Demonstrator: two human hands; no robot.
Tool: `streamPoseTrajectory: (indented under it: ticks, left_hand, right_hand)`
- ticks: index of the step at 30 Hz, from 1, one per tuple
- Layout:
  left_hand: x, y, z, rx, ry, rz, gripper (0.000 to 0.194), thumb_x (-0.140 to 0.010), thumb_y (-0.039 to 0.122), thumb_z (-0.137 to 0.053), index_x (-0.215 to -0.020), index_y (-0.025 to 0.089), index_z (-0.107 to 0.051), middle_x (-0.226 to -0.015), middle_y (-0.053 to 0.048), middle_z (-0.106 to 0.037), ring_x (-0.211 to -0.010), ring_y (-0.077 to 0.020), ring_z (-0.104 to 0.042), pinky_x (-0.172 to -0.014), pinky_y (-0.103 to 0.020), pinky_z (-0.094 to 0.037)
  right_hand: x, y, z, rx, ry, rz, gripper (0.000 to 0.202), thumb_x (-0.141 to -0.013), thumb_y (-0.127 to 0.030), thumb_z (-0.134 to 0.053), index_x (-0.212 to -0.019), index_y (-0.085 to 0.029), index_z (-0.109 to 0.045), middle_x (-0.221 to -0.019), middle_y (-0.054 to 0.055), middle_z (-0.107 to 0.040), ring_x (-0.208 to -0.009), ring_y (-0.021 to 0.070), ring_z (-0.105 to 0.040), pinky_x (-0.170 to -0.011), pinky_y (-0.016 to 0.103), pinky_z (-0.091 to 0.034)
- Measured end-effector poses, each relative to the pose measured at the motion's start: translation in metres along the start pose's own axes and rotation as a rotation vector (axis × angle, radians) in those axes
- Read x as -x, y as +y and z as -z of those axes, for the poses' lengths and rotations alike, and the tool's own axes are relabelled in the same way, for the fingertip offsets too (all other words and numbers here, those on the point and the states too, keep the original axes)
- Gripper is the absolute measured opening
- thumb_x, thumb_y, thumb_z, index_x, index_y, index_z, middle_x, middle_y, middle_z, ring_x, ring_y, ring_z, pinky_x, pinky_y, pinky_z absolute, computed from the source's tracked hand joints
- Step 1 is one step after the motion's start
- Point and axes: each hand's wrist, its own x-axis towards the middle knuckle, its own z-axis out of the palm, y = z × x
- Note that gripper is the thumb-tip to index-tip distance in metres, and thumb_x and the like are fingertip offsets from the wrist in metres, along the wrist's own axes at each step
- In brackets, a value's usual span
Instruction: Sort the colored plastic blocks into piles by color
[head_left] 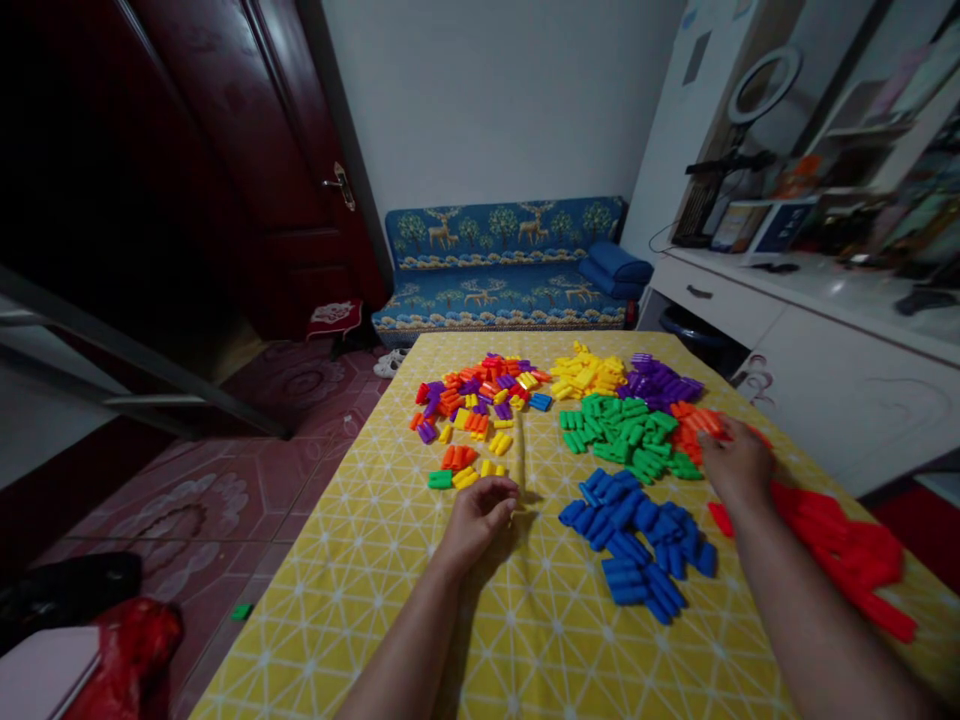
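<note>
The left hand (pixel 478 517), its grip narrow but parted, is just beside mixed blocks (pixel 491 374) on the table (pixel 360 580). The right hand (pixel 739 465) is at orange blocks (pixel 687 422); I cannot tell whether its grip holds any.

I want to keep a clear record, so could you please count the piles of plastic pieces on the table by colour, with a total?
Yellow pile: 1
Purple pile: 1
Green pile: 1
Orange pile, partly behind the right hand: 1
Blue pile: 1
Red pile: 1
Mixed-colour pile, loosely spread: 1
Total: 7 piles
</note>
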Motion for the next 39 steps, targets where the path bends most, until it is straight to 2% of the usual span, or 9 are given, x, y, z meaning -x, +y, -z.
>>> streamPoseTrajectory:
  ticks: [3, 5, 8, 12, 15, 19, 27, 33, 39]
  left_hand:
    - [0.000, -0.002, 0.000, -0.030, 0.004, 0.010, 0.031, -0.069, 0.039, -0.083, -0.085, 0.014, -0.073, -0.080, -0.007, -0.071, -0.070, -0.0153, -0.063, -0.065, -0.025, -0.048]
    - [-0.001, -0.005, 0.001, -0.029, 0.017, 0.020, 0.030, -0.072, 0.039, -0.081, -0.086, 0.014, -0.072, -0.078, -0.006, -0.070, -0.066, -0.0137, -0.062, -0.063, -0.024, -0.047]
    - [-0.002, -0.008, 0.003, -0.019, 0.047, 0.020, 0.028, -0.075, 0.039, -0.078, -0.088, 0.015, -0.071, -0.075, -0.004, -0.070, -0.061, -0.0113, -0.059, -0.060, -0.022, -0.045]
    - [-0.003, -0.007, 0.005, -0.043, 0.067, 0.013, 0.027, -0.076, 0.039, -0.076, -0.087, 0.015, -0.071, -0.072, -0.002, -0.068, -0.059, -0.0106, -0.056, -0.059, -0.022, -0.043]
    - [-0.003, -0.005, 0.005, -0.075, 0.078, 0.006, 0.026, -0.077, 0.039, -0.075, -0.086, 0.015, -0.072, -0.071, -0.002, -0.067, -0.059, -0.0112, -0.056, -0.059, -0.022, -0.043]
    - [-0.004, -0.006, 0.005, -0.103, 0.089, -0.011, 0.023, -0.078, 0.037, -0.073, -0.086, 0.015, -0.073, -0.072, -0.003, -0.067, -0.061, -0.0121, -0.056, -0.062, -0.023, -0.044]
    - [-0.004, -0.006, 0.006, -0.091, 0.096, -0.003, 0.024, -0.075, 0.037, -0.074, -0.084, 0.015, -0.072, -0.069, -0.002, -0.066, -0.060, -0.0121, -0.055, -0.059, -0.023, -0.041]
    - [-0.001, 0.000, 0.005, -0.106, 0.099, -0.027, 0.023, -0.075, 0.036, -0.074, -0.084, 0.015, -0.073, -0.067, -0.002, -0.067, -0.057, -0.0128, -0.055, -0.057, -0.023, -0.041]
    - [0.003, 0.006, 0.012, -0.274, 0.425, -0.278, 0.012, -0.078, 0.028, -0.069, -0.087, 0.021, -0.074, -0.081, -0.005, -0.072, -0.075, -0.0205, -0.064, -0.071, -0.030, -0.048]
  right_hand:
    - [0.001, -0.021, -0.003, 0.114, -0.014, 0.066, 0.048, -0.075, -0.031, -0.057, -0.117, -0.007, -0.063, -0.106, 0.023, -0.063, -0.112, 0.0379, -0.055, -0.095, 0.055, -0.045]
    - [0.008, -0.052, -0.013, 0.102, -0.084, 0.132, 0.046, -0.078, -0.030, -0.057, -0.120, -0.011, -0.062, -0.111, 0.020, -0.061, -0.099, 0.0303, -0.061, -0.091, 0.046, -0.050]
    - [0.019, -0.106, -0.045, 0.071, -0.382, 0.204, 0.040, -0.086, -0.027, -0.051, -0.122, -0.013, -0.061, -0.119, 0.016, -0.061, -0.081, 0.0194, -0.064, -0.085, 0.036, -0.053]
    - [0.032, -0.159, -0.102, 0.151, -0.694, 0.263, 0.043, -0.084, -0.015, -0.052, -0.125, -0.018, -0.062, -0.127, 0.010, -0.062, -0.106, 0.0208, -0.063, -0.094, 0.031, -0.049]
    - [0.037, -0.177, -0.135, 0.234, -0.779, 0.249, 0.059, -0.077, -0.008, -0.059, -0.135, -0.019, -0.057, -0.139, 0.013, -0.055, -0.122, 0.0258, -0.057, -0.100, 0.034, -0.045]
    - [0.039, -0.186, -0.151, 0.365, -0.854, 0.213, 0.063, -0.077, -0.008, -0.060, -0.139, -0.017, -0.053, -0.141, 0.019, -0.050, -0.124, 0.0299, -0.055, -0.101, 0.036, -0.043]
    - [0.066, -0.194, -0.125, 0.438, -0.875, 0.294, 0.035, -0.092, -0.018, -0.046, -0.123, -0.023, -0.062, -0.119, 0.015, -0.055, -0.098, 0.0251, -0.065, -0.079, 0.033, -0.046]
    - [0.090, -0.202, -0.080, 0.396, -0.929, 0.386, 0.021, -0.084, -0.018, -0.058, -0.100, -0.026, -0.068, -0.104, 0.007, -0.061, -0.090, 0.0209, -0.065, -0.071, 0.028, -0.041]
    - [0.086, -0.180, -0.021, 0.338, -0.990, 0.438, 0.026, -0.068, -0.007, -0.065, -0.082, -0.027, -0.072, -0.094, 0.001, -0.067, -0.086, 0.0190, -0.064, -0.071, 0.027, -0.041]
